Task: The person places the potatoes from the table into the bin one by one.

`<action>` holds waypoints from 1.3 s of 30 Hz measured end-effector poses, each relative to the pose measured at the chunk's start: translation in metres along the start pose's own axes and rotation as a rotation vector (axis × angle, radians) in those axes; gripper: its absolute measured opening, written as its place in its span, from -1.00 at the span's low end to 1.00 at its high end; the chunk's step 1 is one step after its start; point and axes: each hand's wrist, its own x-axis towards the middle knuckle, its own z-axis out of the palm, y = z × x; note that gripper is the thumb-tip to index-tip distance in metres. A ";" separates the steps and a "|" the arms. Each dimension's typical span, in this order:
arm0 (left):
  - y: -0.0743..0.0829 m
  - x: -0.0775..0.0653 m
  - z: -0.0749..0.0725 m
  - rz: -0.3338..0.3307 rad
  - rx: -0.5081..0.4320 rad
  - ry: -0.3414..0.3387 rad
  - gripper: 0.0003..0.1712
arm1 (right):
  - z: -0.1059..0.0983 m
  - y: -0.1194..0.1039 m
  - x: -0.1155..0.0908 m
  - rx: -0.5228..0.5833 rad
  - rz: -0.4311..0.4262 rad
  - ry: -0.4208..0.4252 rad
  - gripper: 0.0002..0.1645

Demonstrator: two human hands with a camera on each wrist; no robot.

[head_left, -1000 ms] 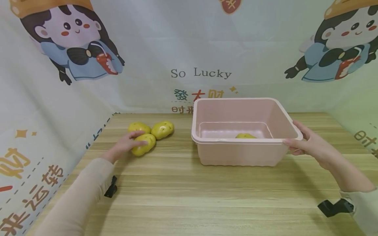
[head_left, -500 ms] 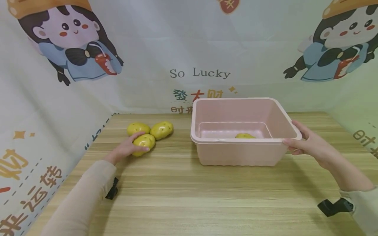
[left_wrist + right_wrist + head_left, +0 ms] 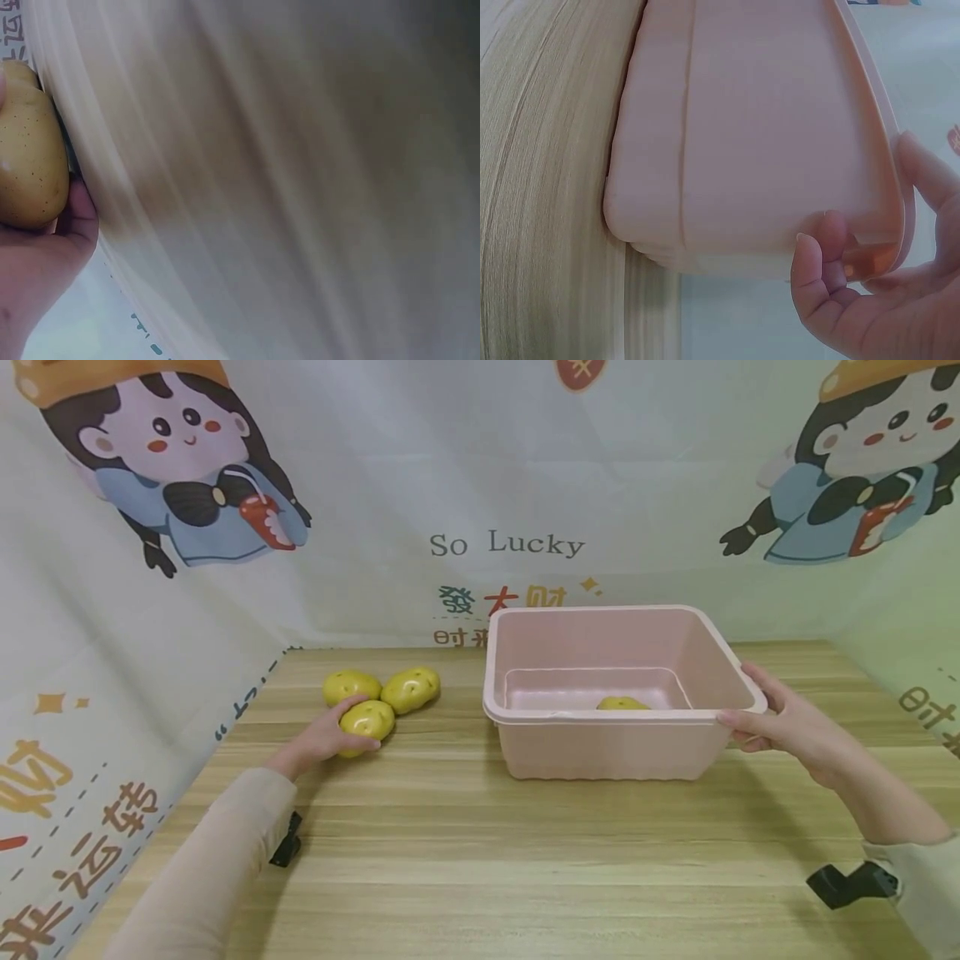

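Observation:
Three yellow potatoes lie touching in a cluster on the left of the wooden table. My left hand (image 3: 322, 742) grips the nearest potato (image 3: 369, 722), thumb on its near side and fingers behind it. In the left wrist view that potato (image 3: 30, 161) shows at the left edge, against the curled fingers. Behind it are the back-left potato (image 3: 349, 686) and the back-right potato (image 3: 412, 691). A pink plastic basin (image 3: 607, 747) stands right of centre. My right hand (image 3: 795, 727) pinches its right rim near the front corner, with fingers under the lip in the right wrist view.
Inside the basin lies another potato (image 3: 622, 703), partly hidden by the front wall. A printed cloth (image 3: 375, 485) hangs behind the wooden table (image 3: 480, 860) and along its left and right sides. Dark wrist mounts (image 3: 851, 887) sit at both sleeves.
My left hand has shifted slightly right round the nearest potato, its thumb moving from the top down to the near side. The right hand and the basin stay in place.

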 end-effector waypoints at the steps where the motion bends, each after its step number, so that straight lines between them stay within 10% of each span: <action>1: 0.000 0.000 0.000 0.005 0.002 0.003 0.05 | 0.000 0.000 0.000 0.003 0.000 0.001 -0.03; 23: 0.007 -0.001 -0.004 0.024 -0.012 0.010 -0.01 | 0.001 -0.005 -0.001 0.004 0.012 -0.008 -0.01; 39: 0.029 0.003 -0.012 0.005 -0.199 -0.071 -0.04 | 0.003 -0.003 -0.001 0.027 0.020 -0.007 -0.01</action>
